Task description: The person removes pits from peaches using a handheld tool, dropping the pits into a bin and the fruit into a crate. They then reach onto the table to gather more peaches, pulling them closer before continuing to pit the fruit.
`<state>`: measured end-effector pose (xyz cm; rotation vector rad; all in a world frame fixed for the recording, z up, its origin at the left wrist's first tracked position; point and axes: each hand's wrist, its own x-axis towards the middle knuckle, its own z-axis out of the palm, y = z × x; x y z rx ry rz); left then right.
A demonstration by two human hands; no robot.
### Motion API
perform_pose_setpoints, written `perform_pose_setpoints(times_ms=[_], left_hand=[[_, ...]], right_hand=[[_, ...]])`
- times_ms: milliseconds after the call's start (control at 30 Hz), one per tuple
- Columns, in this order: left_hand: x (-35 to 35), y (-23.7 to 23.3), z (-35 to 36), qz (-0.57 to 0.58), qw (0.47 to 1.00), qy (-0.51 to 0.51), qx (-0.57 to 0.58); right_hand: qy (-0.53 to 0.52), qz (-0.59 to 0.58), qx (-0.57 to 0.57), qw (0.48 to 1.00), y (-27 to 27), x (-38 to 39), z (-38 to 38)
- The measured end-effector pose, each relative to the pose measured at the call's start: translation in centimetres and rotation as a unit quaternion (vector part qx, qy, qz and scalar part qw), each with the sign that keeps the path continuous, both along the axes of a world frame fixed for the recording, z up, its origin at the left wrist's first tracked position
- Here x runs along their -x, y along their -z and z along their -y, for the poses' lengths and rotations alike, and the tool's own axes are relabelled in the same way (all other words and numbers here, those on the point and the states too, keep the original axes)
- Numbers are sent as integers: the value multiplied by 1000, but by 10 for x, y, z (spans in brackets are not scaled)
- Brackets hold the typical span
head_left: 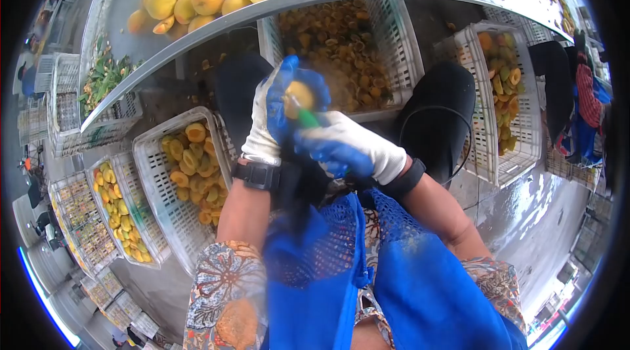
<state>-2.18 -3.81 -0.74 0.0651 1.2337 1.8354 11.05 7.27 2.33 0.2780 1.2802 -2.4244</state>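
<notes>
Both my hands wear white gloves with blue palms and meet in front of my lap. My left hand (281, 104) is wrapped round a yellow fruit half (299, 97), its cut side facing up. In my right hand (351, 146) is a tool with a green handle (308, 119), its tip at the middle of the fruit. The tool's tip is blurred. Below the hands hangs a blue apron (315, 284).
A metal table (256, 14) holds many fruits (207, 0) ahead. Beneath it stands a crate (400, 48) of fruit pieces. More fruit crates stand left (154, 179) and right (476, 120). At far right is another person's red sleeve (586, 87).
</notes>
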Motion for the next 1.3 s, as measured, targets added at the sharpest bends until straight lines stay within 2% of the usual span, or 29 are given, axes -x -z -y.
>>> perform_pose_setpoints(times_ms=[67, 133, 233, 367, 400, 467, 533, 600, 667, 767, 833, 900, 967, 1033, 1100, 1233, 1267, 1300], left_hand=[[-3, -5, -1, 13, 1000, -11, -1], [-8, -14, -3, 19, 999, -39, 5], [-10, -16, -7, 13, 997, -73, 11], [-7, -3, -8, -35, 997, -75, -2], [-5, 1, -10, -28, 997, -67, 9], [-2, 5, -13, -15, 998, -48, 34], [-3, 2, -14, -65, 995, 3, 82], [-7, 1, -18, -72, 990, 25, 119], [-7, -1, -18, -28, 996, 24, 76], [-1, 9, -19, 62, 998, 9, 3], [1, 18, -25, 113, 992, 0, -49], [-1, 24, -40, 44, 998, -35, 4], [-7, 29, -58, -27, 995, -74, 67], [-4, 31, -71, -41, 990, -46, 129], [6, 58, -78, -58, 983, -20, 176], [7, 96, -78, -70, 979, -78, 175], [17, 127, -74, 87, 986, -114, 89], [23, 144, -64, 165, 986, -30, -21]], right_hand=[[18, 84, 145, 986, -3, 1, 5], [26, 140, 288, 947, -3, 0, 7], [43, 89, 454, 885, 21, -2, 19], [30, 73, 575, 814, 31, 2, 23], [34, 72, 589, 804, 31, 3, 23], [30, 104, 477, 872, 23, 1, 13], [26, 117, 341, 932, 20, -4, 5], [8, 116, 424, 898, 28, -10, 0], [4, 126, 498, 858, 30, -10, -2], [16, 51, 561, 826, 48, -9, 6], [40, 45, 625, 778, 55, -9, 10], [57, 47, 643, 762, 58, -7, 1], [45, -1, 651, 758, 61, -5, -9], [63, -6, 643, 763, 64, -10, -14], [65, -20, 649, 757, 63, -9, -18], [75, -32, 676, 733, 72, -7, -12], [69, -49, 672, 735, 69, -10, -16], [81, -48, 660, 746, 62, -10, -19]])
